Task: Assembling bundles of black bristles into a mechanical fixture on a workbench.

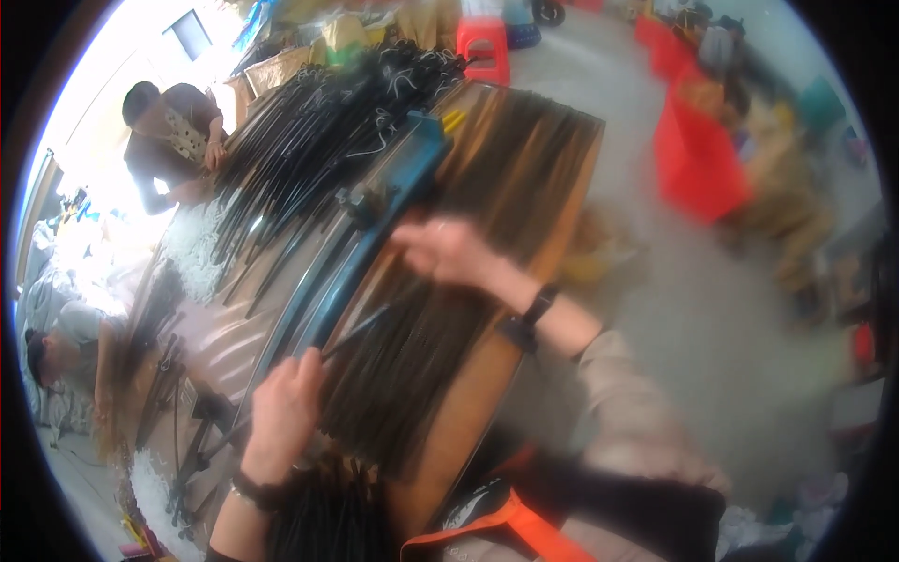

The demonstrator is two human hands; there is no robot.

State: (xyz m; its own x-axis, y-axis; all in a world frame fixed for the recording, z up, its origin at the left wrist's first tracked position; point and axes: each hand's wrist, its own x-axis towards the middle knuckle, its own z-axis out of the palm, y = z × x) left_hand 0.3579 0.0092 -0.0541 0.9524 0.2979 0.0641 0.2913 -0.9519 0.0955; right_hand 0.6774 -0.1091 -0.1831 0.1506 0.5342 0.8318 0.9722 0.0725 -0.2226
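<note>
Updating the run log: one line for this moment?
left hand: grips thin dark rod | right hand: on dark rods | blue bar between

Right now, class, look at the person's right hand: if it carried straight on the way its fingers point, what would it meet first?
The right hand points up-left over the dark rods. Going straight on, it would probably meet the blue bar first, though blur leaves depth unclear.

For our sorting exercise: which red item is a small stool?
The red stool at the top, by the black rod pile; it has legs, unlike the solid red bin.
</note>
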